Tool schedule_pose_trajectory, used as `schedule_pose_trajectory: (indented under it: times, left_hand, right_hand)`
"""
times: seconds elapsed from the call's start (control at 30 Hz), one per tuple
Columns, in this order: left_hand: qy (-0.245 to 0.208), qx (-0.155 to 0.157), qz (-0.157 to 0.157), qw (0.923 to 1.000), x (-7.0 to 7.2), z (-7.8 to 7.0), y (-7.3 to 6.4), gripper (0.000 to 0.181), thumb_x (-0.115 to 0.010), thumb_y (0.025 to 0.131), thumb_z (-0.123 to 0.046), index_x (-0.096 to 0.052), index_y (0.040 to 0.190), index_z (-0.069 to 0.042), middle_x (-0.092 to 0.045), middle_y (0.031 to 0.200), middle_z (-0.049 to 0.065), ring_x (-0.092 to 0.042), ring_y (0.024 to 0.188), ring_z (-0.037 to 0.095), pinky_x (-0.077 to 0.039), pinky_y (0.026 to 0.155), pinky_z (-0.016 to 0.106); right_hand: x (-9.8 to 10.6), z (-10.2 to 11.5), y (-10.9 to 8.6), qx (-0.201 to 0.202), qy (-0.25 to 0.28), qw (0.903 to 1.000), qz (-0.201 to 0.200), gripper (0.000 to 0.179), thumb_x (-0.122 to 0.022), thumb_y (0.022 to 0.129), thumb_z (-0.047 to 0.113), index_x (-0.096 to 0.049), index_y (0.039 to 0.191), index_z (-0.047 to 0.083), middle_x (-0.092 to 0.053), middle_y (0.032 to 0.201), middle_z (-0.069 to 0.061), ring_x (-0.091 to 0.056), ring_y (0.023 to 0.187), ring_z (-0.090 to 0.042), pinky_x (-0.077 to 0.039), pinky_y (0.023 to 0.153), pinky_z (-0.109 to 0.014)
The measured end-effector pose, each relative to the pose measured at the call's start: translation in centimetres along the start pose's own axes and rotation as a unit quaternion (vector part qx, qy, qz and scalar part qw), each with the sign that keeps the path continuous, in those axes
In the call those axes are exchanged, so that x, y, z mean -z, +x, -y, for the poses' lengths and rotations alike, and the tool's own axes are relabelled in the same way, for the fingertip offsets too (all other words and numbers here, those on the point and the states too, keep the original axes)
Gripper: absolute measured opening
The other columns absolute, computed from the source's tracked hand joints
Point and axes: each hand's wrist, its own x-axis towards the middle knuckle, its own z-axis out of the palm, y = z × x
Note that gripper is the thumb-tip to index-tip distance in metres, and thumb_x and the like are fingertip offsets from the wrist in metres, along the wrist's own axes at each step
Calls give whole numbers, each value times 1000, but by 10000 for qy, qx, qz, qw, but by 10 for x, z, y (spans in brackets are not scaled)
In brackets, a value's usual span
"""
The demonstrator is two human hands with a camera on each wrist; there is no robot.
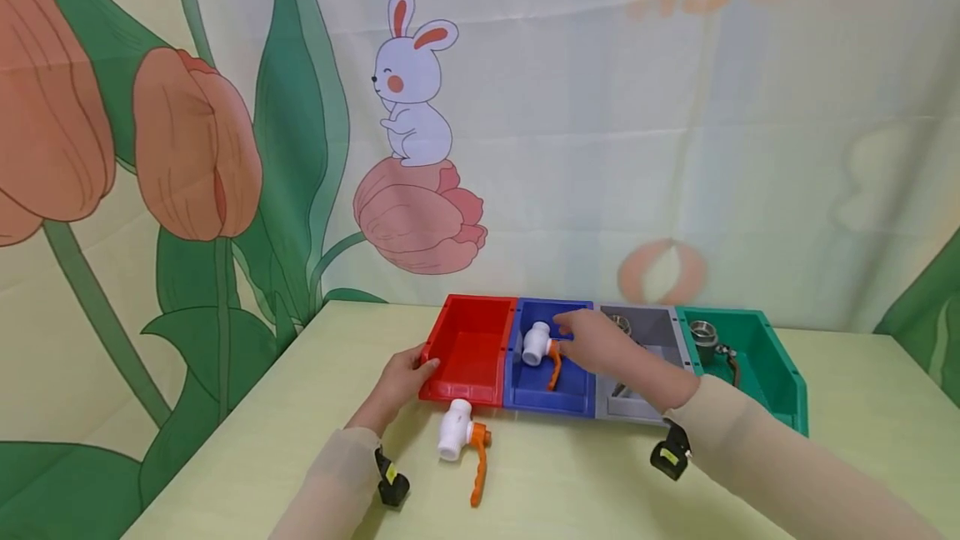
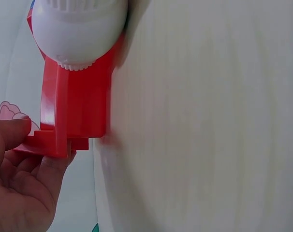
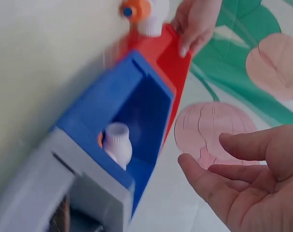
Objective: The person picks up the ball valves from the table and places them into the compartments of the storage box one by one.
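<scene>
My left hand (image 1: 403,377) grips the left side wall of the red bin (image 1: 472,344), thumb over the rim and fingers beneath it, as the left wrist view shows. A white plastic ball valve (image 1: 536,344) with an orange lever lies in the blue bin (image 1: 551,400). My right hand (image 1: 596,342) is over the right part of this bin, beside the valve. In the right wrist view its thumb and index fingertips (image 3: 189,162) are apart, with nothing between them. A second white ball valve (image 1: 453,430), also orange-levered, lies on the table in front of the red bin.
To the right, a grey bin (image 1: 652,415) partly hidden by my right arm holds metal parts. Beside it, a green bin (image 1: 780,365) holds a metal valve (image 1: 703,342) with a lever. The bins stand in a row on the table (image 1: 585,482), before a printed curtain (image 1: 540,123).
</scene>
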Motion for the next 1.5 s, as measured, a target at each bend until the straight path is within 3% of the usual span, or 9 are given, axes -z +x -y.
schedule_pose_trajectory:
  times: [0.17, 0.23, 0.3, 0.4, 0.5, 0.63, 1.17, 1.5]
  left_hand:
    - [58, -34, -21, 10000, 0, 0, 1, 48, -55, 106, -14, -48, 150, 1, -60, 143, 24, -62, 119, 34, -58, 104, 43]
    - [76, -62, -26, 9999, -1, 1, 2, 48, -55, 106, -14, -48, 150, 1, -60, 142, 24, -62, 118, 34, -59, 104, 43]
    - [92, -79, -21, 9999, -1, 0, 1, 48, -55, 106, -14, -48, 150, 2, -60, 142, 24, -62, 118, 35, -59, 103, 43]
    - [67, -61, -15, 10000, -1, -1, 1, 48, -55, 106, -14, -47, 150, 1, -60, 143, 24, -62, 118, 35, -59, 103, 44]
    - [71, -64, -3, 10000, -1, -1, 0, 48, -55, 106, -14, -48, 150, 2, -60, 143, 24, -63, 117, 34, -59, 103, 44]
    - [68, -104, 1, 9999, -1, -1, -1, 47, -54, 106, -14, -48, 149, 2, -60, 142, 24, -63, 115, 33, -59, 103, 43]
    - [106, -72, 17, 9999, -1, -2, 0, 47, -54, 106, -13, -48, 150, 1, -61, 141, 24, -63, 117, 35, -58, 105, 44]
    - [207, -15, 54, 9998, -2, -2, 1, 47, -54, 106, -15, -47, 150, 2, -60, 142, 25, -62, 117, 35, -59, 103, 43]
  right_hand:
    - [-20, 3, -16, 210, 435, 9986, -217, 43, -64, 95, 3, -60, 136, -9, -71, 125, -25, -69, 80, -24, -42, 62, -24]
    - [-28, 4, -22, 273, 607, 9974, -287, 42, -66, 94, 2, -62, 134, -8, -73, 119, -24, -67, 76, -20, -43, 60, -22]
    - [-36, 7, -26, 251, 823, 9959, -282, 41, -67, 93, 2, -64, 132, -8, -74, 116, -23, -69, 78, -19, -49, 62, -23]
    - [-47, 10, -30, 208, 1077, 9937, -211, 40, -69, 93, 4, -65, 131, -6, -74, 116, -22, -73, 91, -25, -61, 75, -31]
    - [-57, 12, -32, 194, 1367, 9904, -91, 41, -70, 92, 3, -64, 131, -6, -73, 119, -24, -75, 101, -33, -64, 83, -40]
    - [-69, 13, -34, 203, 1568, 9874, 74, 42, -71, 92, 4, -64, 131, -7, -72, 121, -25, -73, 104, -36, -64, 84, -44]
    - [-108, 24, -25, 428, 1587, 9859, 329, 40, -74, 91, 12, -67, 126, -5, -73, 110, -21, -70, 91, -32, -61, 81, -44]
    - [-126, 31, -12, 101, 1694, 9841, 527, 42, -75, 89, 14, -67, 126, -6, -71, 96, -13, -58, 80, -20, -51, 67, -29]
